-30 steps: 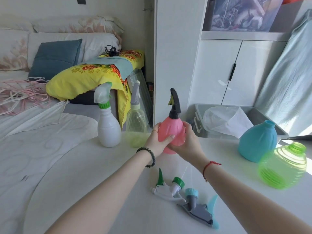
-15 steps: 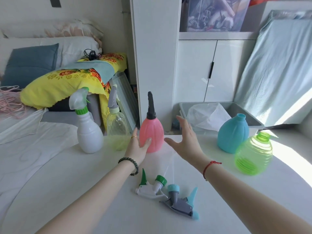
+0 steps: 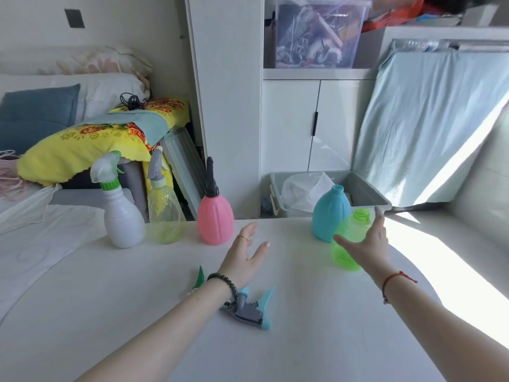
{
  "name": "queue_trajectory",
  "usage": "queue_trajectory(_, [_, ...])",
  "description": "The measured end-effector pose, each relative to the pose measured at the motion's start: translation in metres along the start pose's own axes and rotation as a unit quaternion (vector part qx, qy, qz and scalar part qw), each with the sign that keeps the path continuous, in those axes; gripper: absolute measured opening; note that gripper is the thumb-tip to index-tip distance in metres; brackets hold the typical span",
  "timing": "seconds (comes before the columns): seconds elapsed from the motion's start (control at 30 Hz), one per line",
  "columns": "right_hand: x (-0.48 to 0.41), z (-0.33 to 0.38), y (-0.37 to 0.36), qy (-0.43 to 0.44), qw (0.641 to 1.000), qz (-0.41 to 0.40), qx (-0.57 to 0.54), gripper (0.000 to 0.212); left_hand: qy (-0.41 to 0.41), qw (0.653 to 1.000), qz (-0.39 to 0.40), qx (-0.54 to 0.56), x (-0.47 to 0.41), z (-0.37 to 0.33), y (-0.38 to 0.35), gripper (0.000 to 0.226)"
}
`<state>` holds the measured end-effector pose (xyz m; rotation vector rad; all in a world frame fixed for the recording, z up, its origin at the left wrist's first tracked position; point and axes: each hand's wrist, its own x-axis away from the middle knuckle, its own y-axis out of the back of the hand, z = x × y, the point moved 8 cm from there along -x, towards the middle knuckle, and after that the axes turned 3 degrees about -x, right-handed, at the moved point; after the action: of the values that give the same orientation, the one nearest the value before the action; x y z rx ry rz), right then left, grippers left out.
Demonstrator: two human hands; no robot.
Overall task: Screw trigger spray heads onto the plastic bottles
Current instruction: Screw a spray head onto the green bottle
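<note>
Broadly, the white desk fills the lower view, and the task's things stand and lie on it. Along its far edge, from left to right, stand a white bottle with a clear trigger head on a green collar, a clear yellowish bottle with a grey head, and a pink bottle with a tall black nozzle, all upright and each with its head on. Further right stands a blue bottle with a bare open neck, and just in front of it, touching or nearly so, a green bottle, also without a head. The right hand is at the green bottle with the grip spread apart, thumb across the near side and fingers reaching past the neck; whether it presses on the plastic I cannot tell. The left hand hovers over the bare desk between the pink and blue bottles, fingers apart, holding nothing. Near the left wrist lies a loose grey and blue spray head, and a green-tipped spray head shows beside the forearm, mostly hidden
</note>
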<state>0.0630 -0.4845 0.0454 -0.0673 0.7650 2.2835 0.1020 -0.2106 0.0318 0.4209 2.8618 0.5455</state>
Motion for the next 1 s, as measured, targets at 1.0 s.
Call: queue_trajectory(1.0, [0.174, 0.151, -0.096, 0.190, 0.906, 0.374, -0.050, 0.050, 0.015, 0.997, -0.071, 0.024, 0.111, 0.041, 0.122, 0.081])
